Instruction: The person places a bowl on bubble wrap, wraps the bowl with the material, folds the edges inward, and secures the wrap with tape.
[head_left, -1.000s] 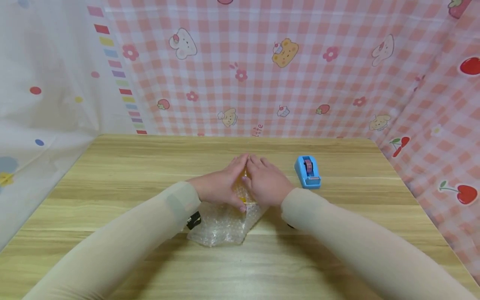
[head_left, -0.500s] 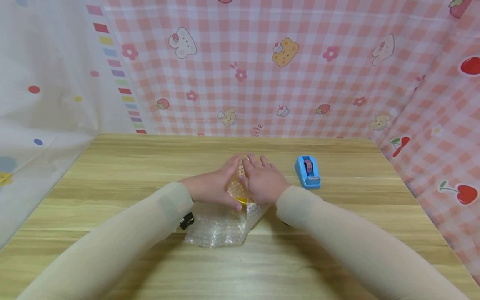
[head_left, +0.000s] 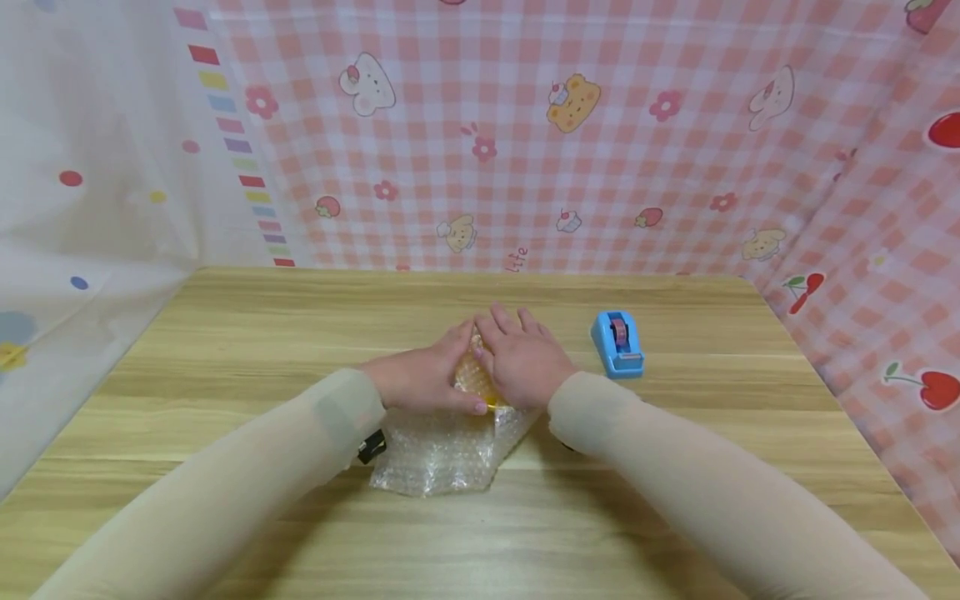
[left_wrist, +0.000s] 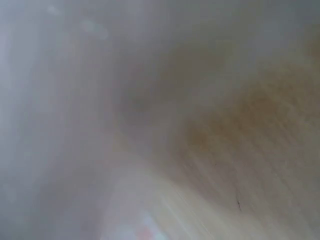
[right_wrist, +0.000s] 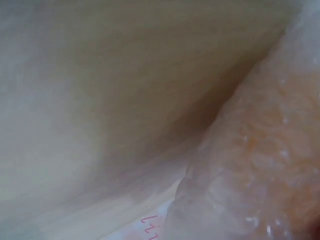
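Note:
A sheet of bubble wrap (head_left: 438,454) lies at the middle of the table, folded round a yellow-orange thing (head_left: 476,379) whose kind the plastic hides. My left hand (head_left: 427,367) holds the bundle from its left, thumb along the near side and fingers toward the far side. Laid over the bundle's right side is my right hand (head_left: 525,358), fingers extended and slightly spread, pressing the wrap. The right wrist view shows the bubble wrap (right_wrist: 250,165) close up with orange showing through. Blur fills the left wrist view.
A blue tape dispenser (head_left: 618,346) with a pink roll stands right of the hands on the wood-grain table (head_left: 480,542). Behind the table hangs a pink checked cloth (head_left: 480,183); a white dotted cloth (head_left: 97,233) hangs on the left.
Both hands have shifted slightly left. The right hand's fingers have spread and lie flatter over the bundle, and the gap between the hands shows more of the wrapped yellow-orange thing.

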